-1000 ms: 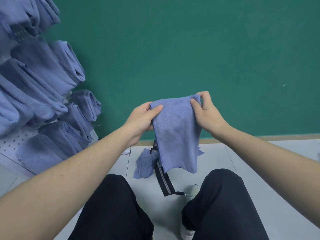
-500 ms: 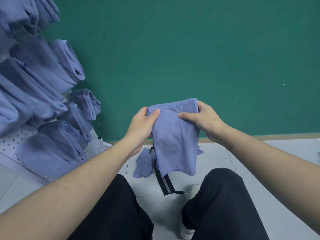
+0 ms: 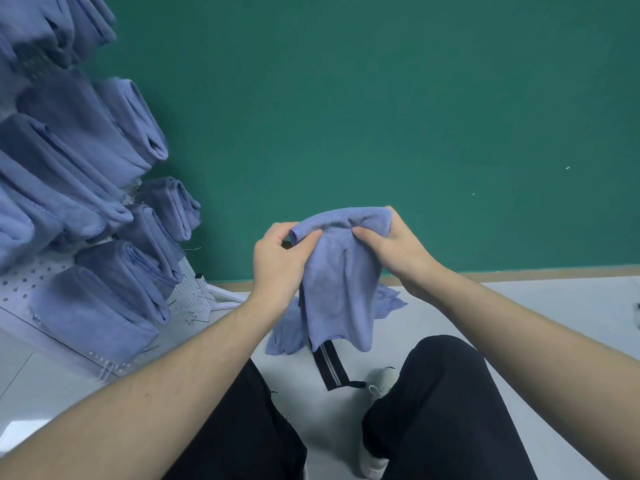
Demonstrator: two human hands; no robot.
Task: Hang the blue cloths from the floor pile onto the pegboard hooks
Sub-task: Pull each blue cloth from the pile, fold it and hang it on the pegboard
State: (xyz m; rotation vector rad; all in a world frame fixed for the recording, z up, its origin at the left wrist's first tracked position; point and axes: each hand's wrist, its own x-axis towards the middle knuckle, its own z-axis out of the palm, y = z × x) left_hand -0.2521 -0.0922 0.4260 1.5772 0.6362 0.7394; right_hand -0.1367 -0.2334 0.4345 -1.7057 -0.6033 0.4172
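Green wall [image 3: 381, 98], wood skirting [image 3: 554, 273], pale grey floor [image 3: 554, 327]

Bare forearms [image 3: 166, 393], black trousers [image 3: 446, 410] and pale shoes [image 3: 382, 377] (white-soled).

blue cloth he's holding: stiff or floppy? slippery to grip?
Likely floppy: the blue cloth bunches between the left hand and right hand, its lower part hanging limp. Probably light. The nap looks terry-like, so probably not slippery.

Blue cloth [image 3: 337, 289] draped mid-air, folded cloths [image 3: 104, 271] on pegboard [image 3: 24, 282]
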